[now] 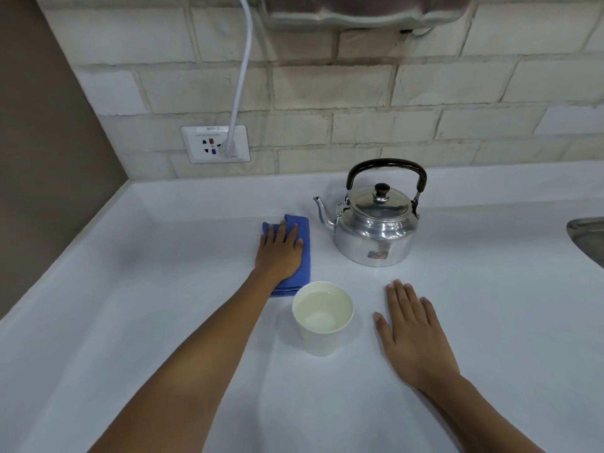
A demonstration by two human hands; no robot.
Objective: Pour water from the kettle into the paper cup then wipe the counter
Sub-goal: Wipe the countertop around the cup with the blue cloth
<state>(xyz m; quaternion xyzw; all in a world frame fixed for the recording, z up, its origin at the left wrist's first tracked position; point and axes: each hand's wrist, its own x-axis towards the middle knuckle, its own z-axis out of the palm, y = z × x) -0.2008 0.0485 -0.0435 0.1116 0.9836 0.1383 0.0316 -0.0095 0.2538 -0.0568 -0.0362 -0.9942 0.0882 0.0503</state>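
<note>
Your left hand (280,253) lies spread flat on the cloth (292,253), pressing it to the surface (130,289), while your right hand (413,335) rests open and empty, palm down, to the right of the cup (322,317). The cup already holds water and stands just beside the near edge of the cloth, between your two forearms; the kettle (376,223) sits upright behind it with its lid on and its spout (322,210) pointing left toward the cloth. The main risk, as you start to wipe, is the cup: it is light paper, and a sweep of the cloth or your left forearm toward you or to the right would likely knock it and spill the water over the very surface you are cleaning. A push away and to the right could bump the cloth into the kettle's spout or base. Wiping leftward into the bare area looks safest, or move the cup aside with your free hand first. Counted: one kettle, one cup, one cloth, two hands, one wall socket (215,143) with one cord (242,76) plugged in, and the edge of one sink (586,235) at the far right.
</note>
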